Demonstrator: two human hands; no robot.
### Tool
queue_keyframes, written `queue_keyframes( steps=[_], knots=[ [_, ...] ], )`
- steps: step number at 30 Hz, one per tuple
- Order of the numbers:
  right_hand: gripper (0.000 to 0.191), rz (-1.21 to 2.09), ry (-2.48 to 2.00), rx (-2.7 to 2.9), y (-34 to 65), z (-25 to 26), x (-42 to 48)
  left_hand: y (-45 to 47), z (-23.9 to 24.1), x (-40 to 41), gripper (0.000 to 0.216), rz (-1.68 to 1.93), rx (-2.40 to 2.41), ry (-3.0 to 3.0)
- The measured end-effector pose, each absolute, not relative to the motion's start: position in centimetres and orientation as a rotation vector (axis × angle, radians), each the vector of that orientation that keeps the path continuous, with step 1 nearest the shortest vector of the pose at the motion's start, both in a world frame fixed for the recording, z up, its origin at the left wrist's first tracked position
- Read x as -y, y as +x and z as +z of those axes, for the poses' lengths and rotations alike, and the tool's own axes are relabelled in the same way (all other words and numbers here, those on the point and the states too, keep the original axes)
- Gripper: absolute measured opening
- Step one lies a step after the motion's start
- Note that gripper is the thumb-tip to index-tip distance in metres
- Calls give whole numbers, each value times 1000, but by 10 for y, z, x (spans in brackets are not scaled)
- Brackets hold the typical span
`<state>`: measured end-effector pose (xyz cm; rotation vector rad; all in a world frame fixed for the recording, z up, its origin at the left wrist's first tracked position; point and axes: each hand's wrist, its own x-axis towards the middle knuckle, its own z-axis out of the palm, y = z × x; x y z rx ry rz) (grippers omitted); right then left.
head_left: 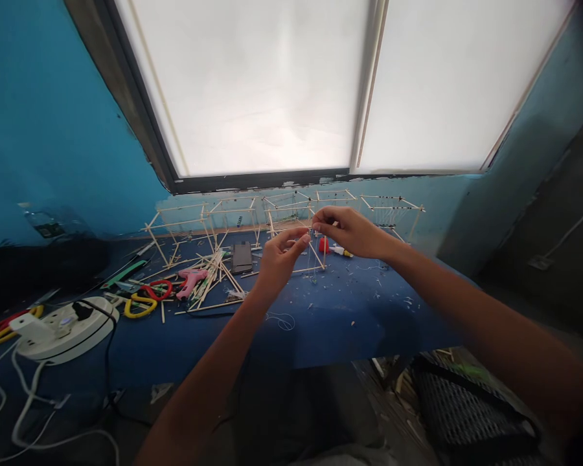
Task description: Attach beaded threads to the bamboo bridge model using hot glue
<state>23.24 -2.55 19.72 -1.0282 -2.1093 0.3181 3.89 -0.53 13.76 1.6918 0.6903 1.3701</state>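
Stick frame [315, 255] stands on the blue bench [350, 310], in front of a long stick model [214, 213] by the wall. Left hand [279, 255] and right hand [352, 232] reach in with forearms raised, and their fingers are pinched narrow on the frame's top. A phone [241, 257], loose sticks [214, 272], a pink glue gun [192, 279] and scissors [138, 305] lie to the left, a red-handled tool [333, 247] just behind. The frame's long sticks rise upright.

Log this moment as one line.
left hand: pinching thin wooden stick frame | right hand: pinching frame's top | nearby: pink plastic glue gun | surface: blue table
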Motion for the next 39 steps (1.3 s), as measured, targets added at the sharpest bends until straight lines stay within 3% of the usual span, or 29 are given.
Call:
queue_keyframes(
  steps=[10, 20, 27, 33, 39],
  knots=[
    [32, 482, -1254, 1975, 301, 186, 37, 3, 90, 25, 29, 1372, -1077, 1642],
    [50, 489, -1564, 1952, 378, 141, 18, -8, 44, 74, 28, 1068, -1178, 1673],
    [28, 483, -1920, 1951, 407, 78, -69, 13, 33, 93, 22, 1028, -1087, 1706],
    [32, 317, -2052, 1817, 411, 46, -105, 3, 20, 113, 17, 1034, -995, 1800],
    [32, 123, -2014, 1633, 404, 45, -80, -14, 19, 127, 15, 1062, -1078, 1799]
  ],
)
